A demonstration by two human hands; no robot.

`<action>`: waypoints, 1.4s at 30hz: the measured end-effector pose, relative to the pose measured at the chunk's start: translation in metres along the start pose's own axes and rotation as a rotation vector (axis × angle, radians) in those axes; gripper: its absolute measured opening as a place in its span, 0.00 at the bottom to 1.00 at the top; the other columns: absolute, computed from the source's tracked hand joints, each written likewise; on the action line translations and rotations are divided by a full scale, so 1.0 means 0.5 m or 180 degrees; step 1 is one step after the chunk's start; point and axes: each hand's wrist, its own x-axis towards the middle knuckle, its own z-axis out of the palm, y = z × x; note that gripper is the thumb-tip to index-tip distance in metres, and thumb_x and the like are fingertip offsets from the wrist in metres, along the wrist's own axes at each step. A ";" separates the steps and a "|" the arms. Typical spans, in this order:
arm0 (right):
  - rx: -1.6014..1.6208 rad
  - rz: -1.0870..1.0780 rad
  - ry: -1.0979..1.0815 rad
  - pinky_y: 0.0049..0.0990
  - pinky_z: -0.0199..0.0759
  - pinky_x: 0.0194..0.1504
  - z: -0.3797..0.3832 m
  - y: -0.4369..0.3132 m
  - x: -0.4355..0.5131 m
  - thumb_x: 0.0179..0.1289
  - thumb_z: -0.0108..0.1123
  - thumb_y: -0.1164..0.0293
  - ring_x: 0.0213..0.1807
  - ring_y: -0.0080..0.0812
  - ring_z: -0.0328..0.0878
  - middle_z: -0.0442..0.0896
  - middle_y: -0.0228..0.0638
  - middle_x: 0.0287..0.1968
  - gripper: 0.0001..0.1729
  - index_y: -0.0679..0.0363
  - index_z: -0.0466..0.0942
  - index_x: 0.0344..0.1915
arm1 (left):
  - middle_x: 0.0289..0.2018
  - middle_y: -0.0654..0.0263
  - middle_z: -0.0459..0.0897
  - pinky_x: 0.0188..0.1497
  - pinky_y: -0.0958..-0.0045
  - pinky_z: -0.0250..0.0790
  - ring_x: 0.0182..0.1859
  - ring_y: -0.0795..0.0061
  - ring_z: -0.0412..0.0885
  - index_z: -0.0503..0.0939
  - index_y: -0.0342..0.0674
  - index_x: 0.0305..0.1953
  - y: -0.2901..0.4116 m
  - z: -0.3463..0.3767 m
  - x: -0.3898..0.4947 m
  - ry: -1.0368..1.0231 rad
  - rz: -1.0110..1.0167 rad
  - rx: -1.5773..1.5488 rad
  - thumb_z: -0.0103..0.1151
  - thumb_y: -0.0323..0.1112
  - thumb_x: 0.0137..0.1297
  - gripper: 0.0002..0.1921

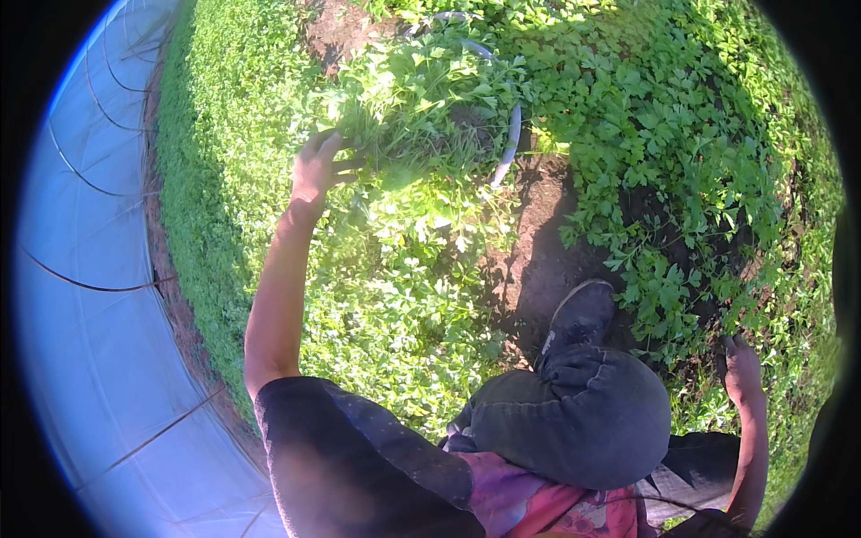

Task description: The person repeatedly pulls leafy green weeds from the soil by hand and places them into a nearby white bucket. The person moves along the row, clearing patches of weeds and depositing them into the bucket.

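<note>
My left hand (323, 165) reaches out at the upper left, fingers spread, beside a heap of pulled green stems and leaves (417, 114). The heap lies in a round container with a pale rim (514, 131); whether the fingers touch the greens is unclear. Low on the right, my right hand (742, 366) is down at the edge of the leafy plants (672, 289), which look like parsley or celery. Its fingertips are partly hidden among leaves and soil, so what it grips, if anything, cannot be told.
A shoe (582, 313) and a bent knee in dark trousers (572, 417) rest over a strip of bare soil (538, 235) between leafy beds. Along the left, a pale plastic sheet tunnel (101, 269) with thin hoops borders the greenery.
</note>
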 end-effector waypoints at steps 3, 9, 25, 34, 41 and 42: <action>-0.0025 -0.0009 -0.0019 0.43 0.70 0.34 0.004 0.006 -0.002 0.57 0.58 0.78 0.34 0.50 0.76 0.75 0.45 0.33 0.11 0.60 0.74 0.42 | 0.49 0.51 0.78 0.38 0.73 0.79 0.44 0.63 0.84 0.63 0.28 0.61 -0.029 0.020 -0.011 0.0132 0.0055 -0.0140 0.56 0.40 0.67 0.28; -0.0047 -0.0016 -0.0082 0.43 0.70 0.35 -0.006 -0.003 0.010 0.60 0.56 0.77 0.35 0.51 0.76 0.75 0.45 0.33 0.08 0.60 0.74 0.40 | 0.40 0.59 0.80 0.36 0.79 0.70 0.38 0.76 0.79 0.65 0.26 0.59 -0.060 0.034 0.011 -0.0032 0.0106 0.0830 0.61 0.34 0.63 0.27; -0.0074 -0.0054 -0.0042 0.44 0.71 0.37 0.004 0.004 0.026 0.57 0.58 0.77 0.36 0.51 0.76 0.75 0.46 0.35 0.11 0.63 0.73 0.42 | 0.43 0.53 0.80 0.47 0.70 0.80 0.44 0.64 0.83 0.73 0.25 0.50 0.007 -0.006 -0.028 0.0541 0.0628 -0.0889 0.45 0.25 0.64 0.16; -0.0127 -0.0091 -0.0077 0.43 0.71 0.37 0.000 0.008 0.025 0.56 0.60 0.76 0.36 0.50 0.76 0.74 0.45 0.35 0.15 0.61 0.73 0.45 | 0.37 0.57 0.79 0.47 0.69 0.78 0.40 0.66 0.80 0.75 0.29 0.42 -0.013 -0.017 0.027 0.0899 0.0801 -0.1955 0.52 0.19 0.61 0.08; -0.0075 0.0022 -0.0210 0.44 0.71 0.39 -0.009 0.000 0.021 0.56 0.60 0.76 0.38 0.52 0.76 0.75 0.46 0.36 0.17 0.61 0.74 0.47 | 0.30 0.62 0.78 0.30 0.75 0.69 0.30 0.73 0.75 0.77 0.33 0.36 -0.032 -0.016 0.026 0.1035 0.0238 -0.1862 0.56 0.29 0.65 0.06; -0.0068 0.0035 -0.0209 0.44 0.71 0.39 -0.009 0.000 0.021 0.55 0.60 0.76 0.38 0.52 0.76 0.75 0.46 0.36 0.17 0.62 0.74 0.47 | 0.29 0.62 0.78 0.28 0.76 0.67 0.29 0.74 0.75 0.77 0.33 0.36 -0.028 -0.017 0.023 0.1017 0.0233 -0.1792 0.56 0.30 0.65 0.06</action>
